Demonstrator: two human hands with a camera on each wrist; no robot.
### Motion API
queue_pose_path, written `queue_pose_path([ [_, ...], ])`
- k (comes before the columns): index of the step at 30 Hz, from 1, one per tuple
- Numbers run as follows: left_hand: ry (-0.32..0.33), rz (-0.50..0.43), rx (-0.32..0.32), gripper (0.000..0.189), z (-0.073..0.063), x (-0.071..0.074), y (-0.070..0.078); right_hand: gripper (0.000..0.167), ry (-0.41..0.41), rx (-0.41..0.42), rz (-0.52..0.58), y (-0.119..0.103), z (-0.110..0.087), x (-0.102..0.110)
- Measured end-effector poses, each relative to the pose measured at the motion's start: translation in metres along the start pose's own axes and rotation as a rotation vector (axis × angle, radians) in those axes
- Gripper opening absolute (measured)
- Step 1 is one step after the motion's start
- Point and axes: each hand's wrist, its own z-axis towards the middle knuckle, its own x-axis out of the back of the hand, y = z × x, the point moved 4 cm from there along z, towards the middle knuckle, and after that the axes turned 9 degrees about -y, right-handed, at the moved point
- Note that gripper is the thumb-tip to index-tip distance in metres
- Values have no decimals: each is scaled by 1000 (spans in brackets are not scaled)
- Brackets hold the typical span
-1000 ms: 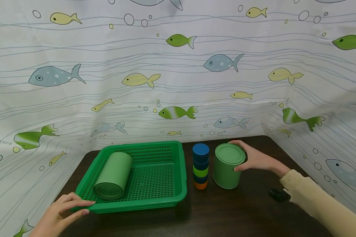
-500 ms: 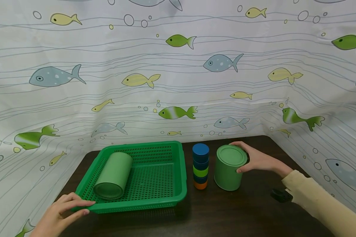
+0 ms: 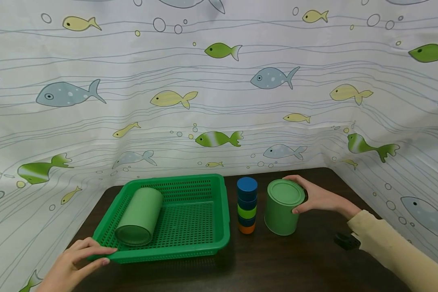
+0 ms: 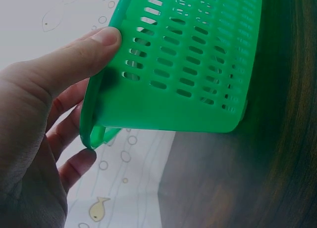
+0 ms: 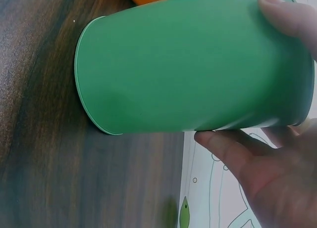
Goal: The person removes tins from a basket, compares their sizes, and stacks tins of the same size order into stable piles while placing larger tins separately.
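A green plastic basket with slotted walls sits at the left of the table. My left hand grips its near left corner; in the left wrist view the thumb presses the rim while the fingers curl beneath. Inside the basket a light green can lies on its side against the left wall. Right of the basket, a second green can stands upright with its lid up. My right hand holds that can near the top, thumb on the near side, fingers round the far side.
Between basket and upright can rises a stack of small round pieces, blue, lime green and orange. A fish-printed sheet hangs behind and along both sides of the dark wooden table. A black device hangs under the right sleeve.
The upright can and my right hand have shifted slightly to the right and nearer, away from the stack. My left hand and the basket stay where they were.
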Motion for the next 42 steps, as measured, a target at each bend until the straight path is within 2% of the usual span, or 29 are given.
queue_pose_path([
  [14,1,-1,9,53,0,0,1,92,-37,12,-7,2,5,4],
  [27,-13,7,31,52,-1,0,-1,93,-117,10,48,5,10,11],
  [42,-5,6,15,53,0,0,0,94,-170,-14,27,3,12,16],
])
